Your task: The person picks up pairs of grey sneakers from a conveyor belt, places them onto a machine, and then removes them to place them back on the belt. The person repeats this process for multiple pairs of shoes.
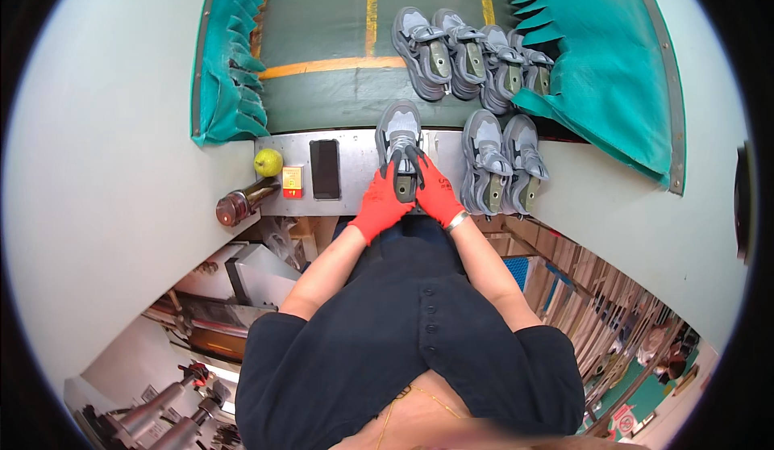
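A grey sneaker [399, 121] rests on the metal ledge [355, 160] in front of me, toe pointing away. Its opening holds an olive-green shoe last [405, 189] with a small hole. My left hand [384, 202], in a red glove with dark fingertips, is closed on the shoe's left side. From the other side my right hand [435, 190], gloved the same way, grips it near the laces. The fingertips of both hands come close together over the tongue; the palms cover much of the heel. Two similar sneakers [485, 156] with lasts stand to the right.
Beyond the ledge, several more sneakers [423, 51] sit on a green conveyor belt [314, 22] between teal curtains [613, 71]. Left on the ledge are a phone [325, 169], a small red-yellow box [292, 182], a yellow-green fruit [268, 162] and a dark bottle [242, 202].
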Available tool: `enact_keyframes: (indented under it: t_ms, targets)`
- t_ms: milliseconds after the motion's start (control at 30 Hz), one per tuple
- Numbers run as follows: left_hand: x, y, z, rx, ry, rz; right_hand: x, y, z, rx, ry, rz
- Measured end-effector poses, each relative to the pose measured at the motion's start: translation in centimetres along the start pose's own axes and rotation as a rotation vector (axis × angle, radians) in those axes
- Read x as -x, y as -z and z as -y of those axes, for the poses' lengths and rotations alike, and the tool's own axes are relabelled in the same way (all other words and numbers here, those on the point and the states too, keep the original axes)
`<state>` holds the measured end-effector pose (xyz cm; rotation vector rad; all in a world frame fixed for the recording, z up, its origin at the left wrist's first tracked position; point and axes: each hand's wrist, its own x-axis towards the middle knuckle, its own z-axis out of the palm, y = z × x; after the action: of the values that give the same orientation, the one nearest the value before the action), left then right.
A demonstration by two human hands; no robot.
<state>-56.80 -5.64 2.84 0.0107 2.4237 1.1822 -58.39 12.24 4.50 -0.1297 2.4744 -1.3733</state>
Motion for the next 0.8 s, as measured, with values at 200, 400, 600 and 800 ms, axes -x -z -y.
enact_keyframes:
  t_ms: [200,400,600,800]
  targets:
    - [-0.3,-4.7,0.0,-0.095,0.153,-0.189,-0.5,1.2,-2.3,-0.385,-0.109,0.114]
    - [5.2,-1.2,-3.1,0.372,0.201,-0.331,3.9,-2.3,-10.0,-0.763,-0.232,0.101]
    - [18.0,-6.0,-3.2,0.675,0.157,-0.621,11.6,1.7,-5.1,-0.817,-0.053,0.559]
    - [32.9,-3.5,-6.5,0.770,0.020,-0.906,16.8,1.7,6.1,-0.895,-0.277,0.876]
